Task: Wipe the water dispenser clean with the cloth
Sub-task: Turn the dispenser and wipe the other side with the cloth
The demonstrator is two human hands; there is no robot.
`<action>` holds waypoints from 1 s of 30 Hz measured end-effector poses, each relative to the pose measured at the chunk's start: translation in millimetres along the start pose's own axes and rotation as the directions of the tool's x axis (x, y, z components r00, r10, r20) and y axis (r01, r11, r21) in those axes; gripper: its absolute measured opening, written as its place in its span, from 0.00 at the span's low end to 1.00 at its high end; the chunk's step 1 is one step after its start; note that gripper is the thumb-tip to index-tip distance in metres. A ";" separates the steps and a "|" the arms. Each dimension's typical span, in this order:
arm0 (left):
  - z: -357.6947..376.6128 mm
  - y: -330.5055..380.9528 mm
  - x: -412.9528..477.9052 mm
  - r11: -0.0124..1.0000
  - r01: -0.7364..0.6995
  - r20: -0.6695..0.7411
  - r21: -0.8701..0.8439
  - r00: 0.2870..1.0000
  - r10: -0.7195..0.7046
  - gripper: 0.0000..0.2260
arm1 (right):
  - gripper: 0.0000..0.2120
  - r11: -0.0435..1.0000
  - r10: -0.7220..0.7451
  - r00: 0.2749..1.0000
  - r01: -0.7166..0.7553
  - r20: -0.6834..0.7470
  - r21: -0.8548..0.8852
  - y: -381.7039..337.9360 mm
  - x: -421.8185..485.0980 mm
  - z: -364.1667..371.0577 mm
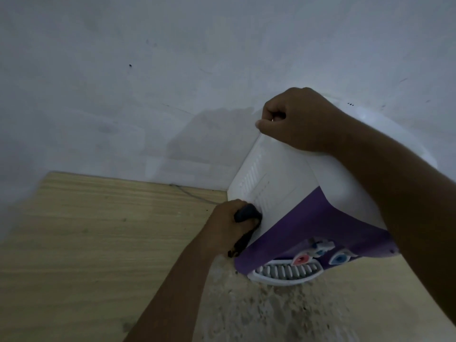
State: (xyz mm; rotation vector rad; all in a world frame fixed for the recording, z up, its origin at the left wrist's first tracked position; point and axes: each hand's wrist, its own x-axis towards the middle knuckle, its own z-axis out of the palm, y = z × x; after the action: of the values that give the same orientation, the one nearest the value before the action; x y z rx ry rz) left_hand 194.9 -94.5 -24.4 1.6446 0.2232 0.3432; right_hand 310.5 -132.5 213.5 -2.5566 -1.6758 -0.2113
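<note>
On the wooden surface (86, 230) against the pale wall (148, 70), in the head view, the water dispenser (283, 183) stands at the right of the frame, its white side panel turned toward the left and its purple front, with the red and blue taps (320, 255) and the slotted drip tray (286, 272), facing the wearer. Its long axis runs upright, top toward the wall's upper part and base on the surface, though the wide lens makes it lean. The left hand (229, 228) is clamped on a dark bunched cloth (246, 213), pressing it to the lower edge of the white side panel, just beside the vent slots. The right hand (296, 122) is curled in a loose fist over the top rear corner of the dispenser, apparently steadying it; the two hands are well apart. To wipe well here, I judge that strokes should follow the slots lengthwise, with the upper hand bracing so that the body does not rock. Speckled debris (259, 312) lies on the surface before the tray.
</note>
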 end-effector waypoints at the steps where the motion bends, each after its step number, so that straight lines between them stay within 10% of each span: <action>1: -7.5 3.1 -0.9 0.999 0.017 0.079 -0.029 0.997 -0.014 0.07 | 0.14 1.000 -0.003 1.000 0.003 0.000 -0.004 -0.8 0.0 0.7; 7: 20.0 21.1 4.4 0.999 -0.045 -0.281 0.007 0.959 0.045 0.05 | 0.13 1.000 0.015 1.000 -0.015 -0.002 0.017 -1.3 -1.7 -0.9; 14: 1.7 16.7 -10.9 0.985 -0.168 -0.053 -0.026 0.985 0.166 0.02 | 0.13 1.000 0.001 1.000 -0.001 0.005 -0.019 -1.2 0.1 -0.6; 20: 26.4 11.5 -0.8 0.989 -0.148 -0.352 0.022 0.924 0.146 0.09 | 0.13 1.000 0.009 1.000 -0.009 -0.006 0.003 -1.6 -1.1 -1.1; 30: -12.6 -30.0 -14.0 0.980 0.134 0.218 0.150 0.962 -0.165 0.05 | 0.14 1.000 -0.007 1.000 0.007 0.002 -0.022 -1.9 -1.0 0.0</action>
State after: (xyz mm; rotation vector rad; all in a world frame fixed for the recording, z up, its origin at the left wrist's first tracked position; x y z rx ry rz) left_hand 179.1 -84.4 -54.4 1.7723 0.1979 0.0212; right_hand 308.3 -132.6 213.4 -2.5678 -1.6923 -0.2284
